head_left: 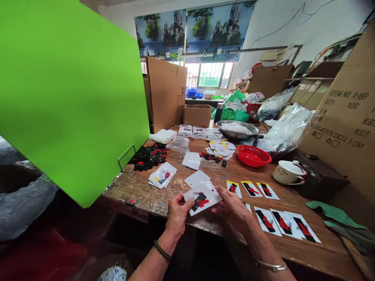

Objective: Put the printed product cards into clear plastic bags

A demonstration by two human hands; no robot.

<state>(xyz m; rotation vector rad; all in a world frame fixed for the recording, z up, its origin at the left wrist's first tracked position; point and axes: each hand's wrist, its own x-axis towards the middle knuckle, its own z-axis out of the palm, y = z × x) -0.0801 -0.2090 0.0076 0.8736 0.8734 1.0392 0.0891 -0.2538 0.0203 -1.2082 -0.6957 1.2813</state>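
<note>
My left hand [177,216] and my right hand [233,210] meet at the near edge of the worktop [140,187], and both sets of fingers are pinched shut on one clear packet [202,200], left fingers on its 9 o'clock edge, right fingers on its 3 o'clock edge. Inside it sits a white card with black and red pieces; whether the packet's mouth is sealed I can't tell, my fingers cover it.

At 12 o'clock from the packet lies a spare bag [197,178], flat and apparently unfilled. At 3 o'clock, a row of loose printed cards [252,189] lies bare on the wood, and a second row [285,223] sits nearer me at 4 o'clock, none bagged. At 10 o'clock a small stack of filled packets [162,174] rests beside a heap of black pieces [149,156]. So by my reckoning a good few are done, one is in hand, and several cards wait.

Further out at 1 o'clock stands a red basket [253,155], then a metal bowl [238,130]; a lidded cup [288,172] sits at 2 o'clock.

A big green panel [70,93] blanks out everything at 9 to 11 o'clock. The card print is too small to read, and the worktop's right end is cut off behind cardboard boxes [345,121].
</note>
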